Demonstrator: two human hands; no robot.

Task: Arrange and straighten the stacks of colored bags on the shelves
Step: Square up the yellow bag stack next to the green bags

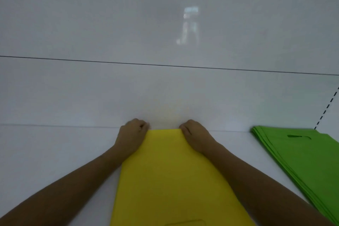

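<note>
Yellow bag stack [168, 176] between forearms, left hand [131, 136] and right hand [195, 136] gripping its far corners

Head view, downward, close over shelf [55, 152]

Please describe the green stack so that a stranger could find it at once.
Look at the white shelf, on its right side. The green stack lies there, apart from the yellow stack that both hands grip. Only it is green, untouched, with a handle slot near its far end.
</note>
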